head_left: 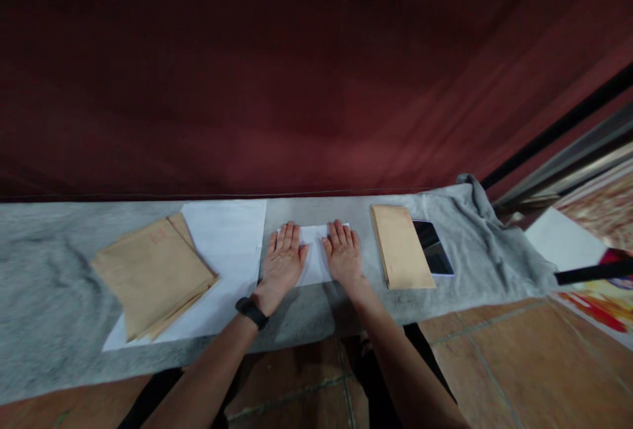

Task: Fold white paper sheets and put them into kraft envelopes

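Note:
A white sheet of paper (312, 254), which looks folded, lies on the grey cloth in front of me. My left hand (284, 254) rests flat on its left end, fingers stretched out and pointing away from me. On the right end my right hand (343, 252) lies flat too, its fingers slightly spread. Both palms cover parts of the paper. To the left, several brown paper envelopes (158, 271) sit on larger white sheets (235, 238). A stack of narrower brown envelopes (401, 244) lies to the right of my right hand.
A dark-screened phone or tablet (435, 248) sits partly under the right-hand envelopes. The grey cloth (44, 284) covers a long narrow surface, rumpled at its right end. A dark red fabric wall (316, 86) rises behind it. Tiled floor (524, 363) shows below the near edge.

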`<state>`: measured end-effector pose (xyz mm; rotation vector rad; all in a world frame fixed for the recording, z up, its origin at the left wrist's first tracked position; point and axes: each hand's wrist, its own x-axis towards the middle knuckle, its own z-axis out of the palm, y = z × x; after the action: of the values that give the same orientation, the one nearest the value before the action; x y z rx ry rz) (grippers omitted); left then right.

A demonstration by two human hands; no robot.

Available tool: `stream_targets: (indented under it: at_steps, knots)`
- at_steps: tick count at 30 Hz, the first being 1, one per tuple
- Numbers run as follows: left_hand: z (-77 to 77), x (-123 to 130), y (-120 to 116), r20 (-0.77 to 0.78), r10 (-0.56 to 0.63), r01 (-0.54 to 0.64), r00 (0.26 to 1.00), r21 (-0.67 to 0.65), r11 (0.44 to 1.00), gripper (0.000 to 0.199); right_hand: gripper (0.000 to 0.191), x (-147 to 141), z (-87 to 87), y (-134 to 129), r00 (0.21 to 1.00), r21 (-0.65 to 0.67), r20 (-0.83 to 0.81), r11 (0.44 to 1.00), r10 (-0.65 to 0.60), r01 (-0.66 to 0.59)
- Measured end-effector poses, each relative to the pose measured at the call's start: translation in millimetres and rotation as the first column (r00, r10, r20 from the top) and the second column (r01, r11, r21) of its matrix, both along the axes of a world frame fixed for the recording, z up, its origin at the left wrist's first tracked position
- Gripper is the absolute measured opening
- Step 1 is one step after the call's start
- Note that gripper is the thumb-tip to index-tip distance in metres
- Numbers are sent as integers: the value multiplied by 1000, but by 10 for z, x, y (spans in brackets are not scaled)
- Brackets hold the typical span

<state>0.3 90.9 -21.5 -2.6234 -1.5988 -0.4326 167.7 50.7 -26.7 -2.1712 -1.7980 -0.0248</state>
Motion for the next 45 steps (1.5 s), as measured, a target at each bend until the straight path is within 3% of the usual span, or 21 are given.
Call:
stream_targets:
  at_steps: [33, 37, 42, 45]
  knots:
    - [-55, -214, -43, 16, 68, -68, 998, 2, 998, 66, 64, 254, -58, -162, 997, -16, 44, 998, -56, 57]
    - [-27, -137, -202, 53, -19, 19, 998, 15, 1000, 65, 64, 258, -63, -166, 997, -24, 51, 998, -56, 57]
    - [-9, 18, -606, 105, -217, 215, 971, 35, 976, 62, 64, 247, -55, -164, 997, -14, 43, 998, -57, 57]
    - [-38, 48, -777, 96, -266, 264, 959, 37, 964, 65, 63, 244, -47, -171, 998, 0, 36, 999, -55, 55]
